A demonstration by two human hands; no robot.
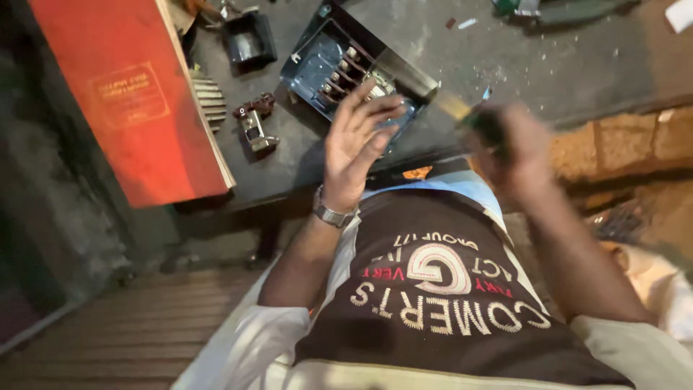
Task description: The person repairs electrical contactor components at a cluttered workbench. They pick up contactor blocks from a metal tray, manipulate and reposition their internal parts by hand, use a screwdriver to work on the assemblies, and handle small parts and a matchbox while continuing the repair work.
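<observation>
Switch box (339, 54) lies far-centre, long axis slanting far-left to near-right. Left hand (354, 141), fingers spread, empty, hovers over its near end. Right hand (516, 148), blurred, grips screwdriver (462, 112), right of box.

Right hand (514, 148): motion-blurred; finger positions indistinct. Closed around a dark-handled tool (473, 119), type not determinable; tip smeared to a pale streak. Left hand (355, 141): fingers spread, covering the near corner of the metal box (325, 61); contact with box not determinable. Box interior: row of terminals partly hidden behind fingers, detail too small to resolve. Red panel (133, 101): cut off by top edge. Green object (538, 9) at top edge: cropped, unidentifiable. White item (680, 14) at top right corner: cropped. Small fragments (467, 23) on grey surface: too small to identify. Area at right edge (621, 224): dark, blurred.
</observation>
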